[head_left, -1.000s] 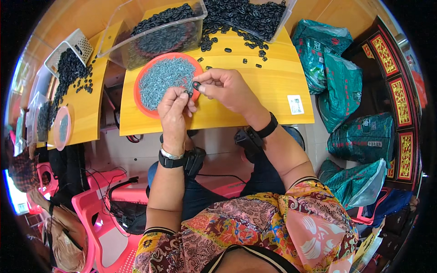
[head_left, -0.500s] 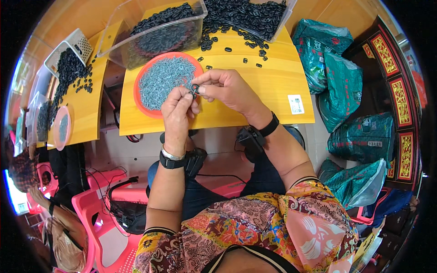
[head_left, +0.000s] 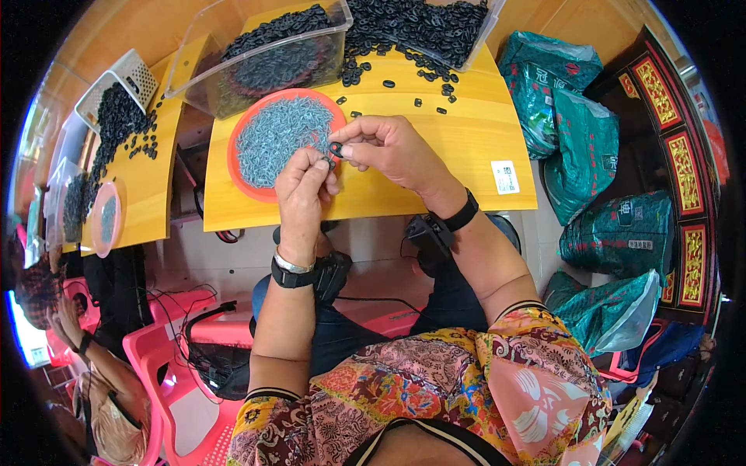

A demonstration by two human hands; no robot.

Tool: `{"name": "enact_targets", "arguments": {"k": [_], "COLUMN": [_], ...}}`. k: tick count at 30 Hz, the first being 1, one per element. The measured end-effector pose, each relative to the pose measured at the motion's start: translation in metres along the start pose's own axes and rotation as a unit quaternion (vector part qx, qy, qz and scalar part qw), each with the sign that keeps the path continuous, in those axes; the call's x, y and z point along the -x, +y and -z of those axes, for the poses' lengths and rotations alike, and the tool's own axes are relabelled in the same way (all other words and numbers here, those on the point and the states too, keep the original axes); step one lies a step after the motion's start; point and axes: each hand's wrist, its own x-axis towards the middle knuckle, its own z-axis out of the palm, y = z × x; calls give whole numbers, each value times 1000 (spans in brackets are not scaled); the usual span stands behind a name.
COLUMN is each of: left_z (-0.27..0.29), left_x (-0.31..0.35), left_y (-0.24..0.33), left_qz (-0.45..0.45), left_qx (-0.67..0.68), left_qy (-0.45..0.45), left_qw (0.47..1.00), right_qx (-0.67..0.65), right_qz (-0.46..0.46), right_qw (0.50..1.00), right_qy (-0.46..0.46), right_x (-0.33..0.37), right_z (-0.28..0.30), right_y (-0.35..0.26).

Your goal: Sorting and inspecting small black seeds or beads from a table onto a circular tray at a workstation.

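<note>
Over the right edge of a coral-red round tray (head_left: 242, 184) my two hands meet, fingertips almost touching. In my right hand (head_left: 388, 151), thumb and forefinger pinch a small black oval plastic piece (head_left: 336, 147) with a hole through it. My left hand (head_left: 303, 182) is closed just beside it, thumb against fingers. A small dark bit shows at its fingertips, too small to name. Silvery screw-like metal pieces (head_left: 284, 140) heap in the tray.
A clear plastic bin (head_left: 268, 58) of black pieces stands behind the tray, with a tipped bin (head_left: 486, 35) spilling more on the yellow table (head_left: 458, 155). Green sacks (head_left: 583, 147) line the right side. At left, another person's arm (head_left: 109, 365) shows beside pink chairs (head_left: 151, 373).
My fingertips have drawn slightly apart, and the black oval piece now sits with my right hand, tilted differently. At left, the other person's hand has risen.
</note>
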Motion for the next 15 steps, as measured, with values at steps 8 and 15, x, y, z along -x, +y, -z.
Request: {"name": "enact_targets", "arguments": {"k": [8, 15], "left_z": [-2, -4], "left_x": [2, 2], "left_y": [0, 3], "left_qz": [-12, 1], "left_qx": [-30, -19], "left_qy": [-6, 0], "left_qw": [999, 1000], "right_qx": [43, 59], "right_qz": [16, 15], "right_qw": [999, 998], "right_qy": [1, 6], "right_x": [1, 1], "right_z": [0, -2], "right_y": [-2, -2]}}
